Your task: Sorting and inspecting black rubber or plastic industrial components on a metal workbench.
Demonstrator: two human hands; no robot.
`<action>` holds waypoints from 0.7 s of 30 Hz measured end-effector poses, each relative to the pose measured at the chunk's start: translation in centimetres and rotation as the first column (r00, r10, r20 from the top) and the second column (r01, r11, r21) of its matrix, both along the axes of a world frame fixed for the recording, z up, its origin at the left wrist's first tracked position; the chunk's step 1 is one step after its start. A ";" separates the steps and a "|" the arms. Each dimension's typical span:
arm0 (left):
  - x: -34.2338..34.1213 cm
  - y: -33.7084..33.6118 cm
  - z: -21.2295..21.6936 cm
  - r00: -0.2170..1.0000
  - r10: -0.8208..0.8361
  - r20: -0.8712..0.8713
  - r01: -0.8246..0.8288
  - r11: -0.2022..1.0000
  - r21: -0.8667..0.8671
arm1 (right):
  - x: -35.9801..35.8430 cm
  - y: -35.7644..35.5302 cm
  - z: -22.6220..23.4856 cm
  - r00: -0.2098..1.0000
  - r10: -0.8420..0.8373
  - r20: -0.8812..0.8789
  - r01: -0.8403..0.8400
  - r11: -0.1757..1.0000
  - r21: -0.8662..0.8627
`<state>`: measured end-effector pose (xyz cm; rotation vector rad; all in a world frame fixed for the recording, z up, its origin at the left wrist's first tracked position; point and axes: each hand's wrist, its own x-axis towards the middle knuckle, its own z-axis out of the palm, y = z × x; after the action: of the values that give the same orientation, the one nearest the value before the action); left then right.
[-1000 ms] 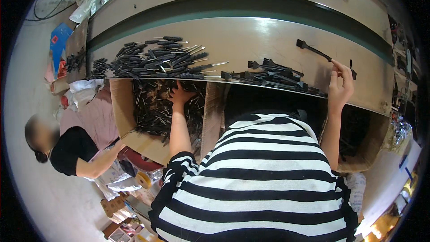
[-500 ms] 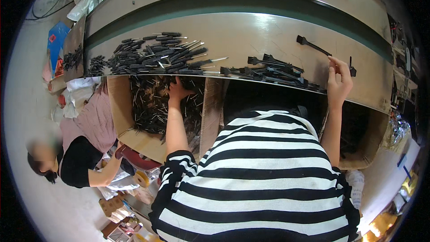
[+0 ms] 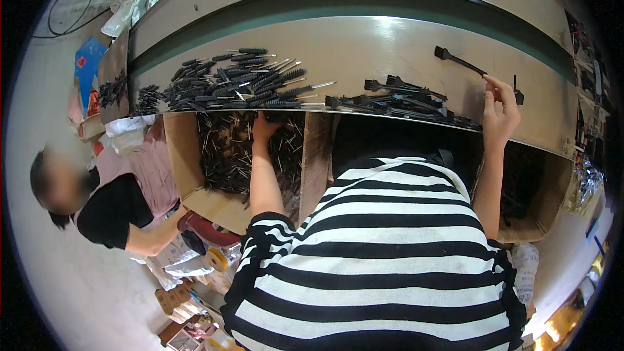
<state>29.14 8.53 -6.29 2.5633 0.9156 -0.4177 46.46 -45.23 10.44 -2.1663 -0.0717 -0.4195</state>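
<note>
My right hand (image 3: 500, 117) is at the table's near edge, its fingertips pinched on the handle end of a black flat brush (image 3: 460, 61). The bristle end points away to the left over the metal tabletop. My left hand (image 3: 264, 129) is down in an open cardboard box of loose black spiral brushes (image 3: 224, 159) with thin metal stems. Its fingers are mostly hidden beneath the table edge and among dark pieces, so a hold cannot be made out. Left of my right hand lies a row of black flat brushes (image 3: 409, 99). Another small black brush (image 3: 518, 95) is just right of that hand.
A heap of black spiral brushes (image 3: 240, 81) covers the left of the tabletop, with smaller brushes (image 3: 148, 99) beside it. A second cardboard box (image 3: 543, 201) stands below the right edge. At the left a co-worker in black sleeves (image 3: 114, 221) sits close to the boxes.
My left hand has gone a little deeper under the table edge, and its fingers are less visible. My right hand keeps its pinch on the flat brush. The co-worker's head has shifted.
</note>
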 end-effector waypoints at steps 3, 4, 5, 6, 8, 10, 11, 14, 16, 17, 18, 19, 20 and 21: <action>-0.1 -0.8 0.2 0.997 0.073 -0.025 -0.071 0.995 0.075 | -0.1 0.0 -0.2 1.000 -0.008 -0.017 0.008 1.000 -0.023; -0.4 -0.9 0.2 0.997 0.068 -0.026 -0.066 0.995 0.076 | 0.0 0.1 -0.2 1.000 -0.005 -0.002 0.005 1.000 -0.018; -0.7 -1.1 0.2 0.996 0.066 0.064 -0.070 0.995 0.076 | 0.0 0.2 -0.2 1.000 -0.001 0.014 0.001 1.000 -0.013; -1.1 -1.1 -0.1 0.985 0.067 0.157 -0.079 0.994 0.074 | 0.0 0.2 -0.1 1.000 -0.002 0.015 0.002 1.000 -0.012; -1.9 -0.9 -0.6 0.976 0.092 0.195 -0.109 0.991 0.078 | 0.0 0.3 0.0 0.999 0.004 -0.041 -0.004 1.000 -0.005; -2.0 -1.1 -0.4 0.966 0.114 0.233 -0.136 0.988 0.078 | 0.0 0.2 0.0 1.000 0.010 -0.018 -0.010 1.000 -0.003; -2.1 -1.1 -0.3 0.972 0.130 0.194 -0.151 0.984 0.098 | 0.0 0.2 -0.1 1.000 0.018 0.006 -0.018 1.000 -0.002; -2.4 -1.2 0.5 0.947 0.209 0.245 -0.239 0.966 0.097 | 0.1 0.0 -0.2 1.000 0.026 -0.016 -0.026 1.000 0.007; -4.0 -0.8 0.9 0.899 0.286 0.330 -0.327 0.942 0.074 | 0.1 0.1 0.0 0.999 0.032 -0.013 -0.032 0.999 0.003; -5.0 -0.1 1.1 0.804 0.314 0.505 -0.407 0.910 0.083 | 0.2 0.1 0.1 0.999 0.043 -0.009 -0.043 0.999 -0.001; -5.8 0.8 1.4 0.679 0.319 0.661 -0.483 0.872 0.076 | 0.2 0.1 0.2 0.999 0.048 -0.010 -0.048 0.999 0.001; -6.4 2.1 2.4 0.600 0.373 0.708 -0.490 0.871 -0.043 | 0.2 0.1 0.1 0.999 0.046 -0.021 -0.046 0.999 0.001; -7.0 3.4 3.5 0.516 0.428 0.742 -0.482 0.861 -0.161 | 0.2 0.2 0.0 0.998 0.044 -0.033 -0.044 0.999 0.002; -7.1 4.1 5.0 0.422 0.483 0.767 -0.514 0.825 -0.236 | 0.2 0.1 0.0 0.998 0.049 -0.034 -0.049 0.999 0.003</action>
<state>22.08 12.63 -1.25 1.9387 1.2017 0.9047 46.62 -45.10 10.41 -2.1644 -0.1048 -0.3545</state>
